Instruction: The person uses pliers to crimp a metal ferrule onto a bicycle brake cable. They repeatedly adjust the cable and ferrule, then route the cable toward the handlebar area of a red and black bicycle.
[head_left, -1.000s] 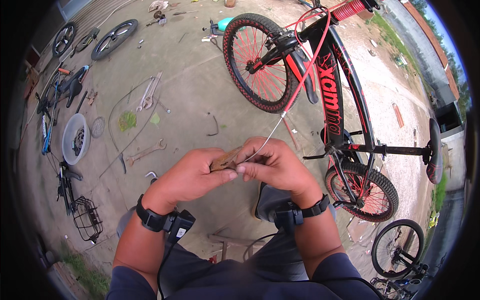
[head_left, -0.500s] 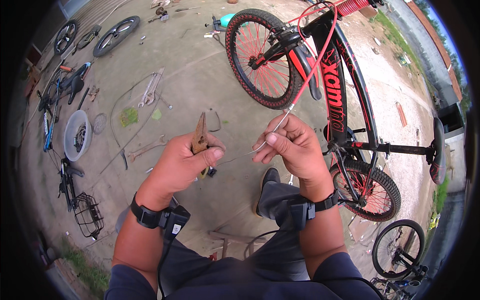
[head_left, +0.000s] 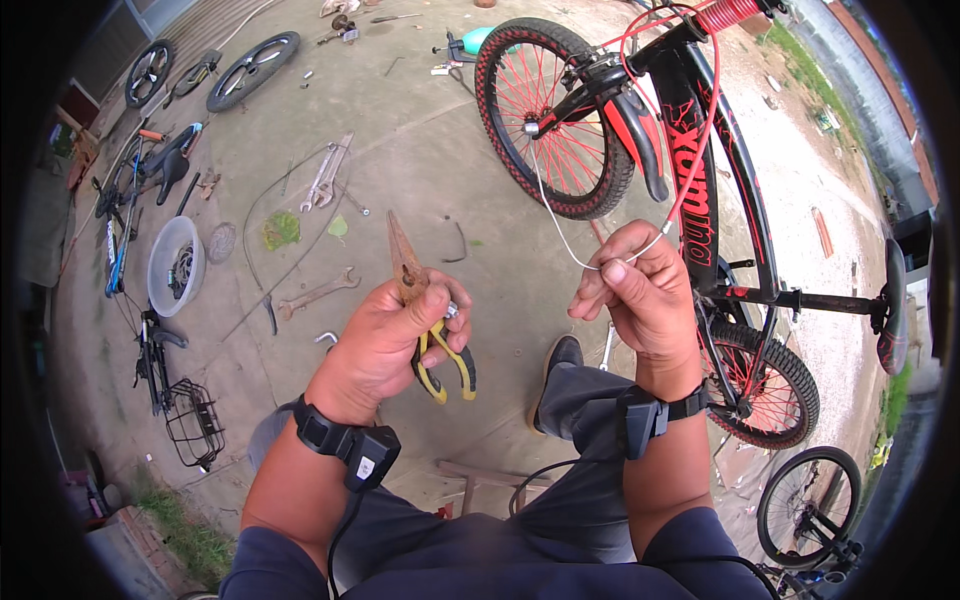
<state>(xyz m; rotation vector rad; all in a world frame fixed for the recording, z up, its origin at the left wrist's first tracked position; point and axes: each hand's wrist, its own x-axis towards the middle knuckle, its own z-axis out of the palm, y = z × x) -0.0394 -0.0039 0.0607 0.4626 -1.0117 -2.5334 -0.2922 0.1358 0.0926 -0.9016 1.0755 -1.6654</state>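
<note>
My left hand (head_left: pixel 390 335) grips rusty long-nose pliers (head_left: pixel 420 300) with yellow-and-black handles, their jaws pointing up and away. My right hand (head_left: pixel 640 290) pinches a thin silver cable (head_left: pixel 553 225) between thumb and fingers. The cable curves up to the front brake of a black-and-red bicycle (head_left: pixel 690 170) that stands just right of my hands. A red cable housing (head_left: pixel 700 150) loops down from the handlebar to my right hand. The two hands are apart, with bare concrete between them. Both wrists wear black bands.
Wrenches (head_left: pixel 320 292) and other tools (head_left: pixel 328 175) lie on the concrete ahead-left. A white bowl (head_left: pixel 172 262), a wire basket (head_left: pixel 193 422) and bike frames lie at the left. Loose wheels (head_left: pixel 252 70) sit far left. Another wheel (head_left: pixel 806 505) is at lower right.
My hands were together at the cable a second ago and have drawn apart. The left hand lifted the pliers away to the left; the right hand rose a little with the cable.
</note>
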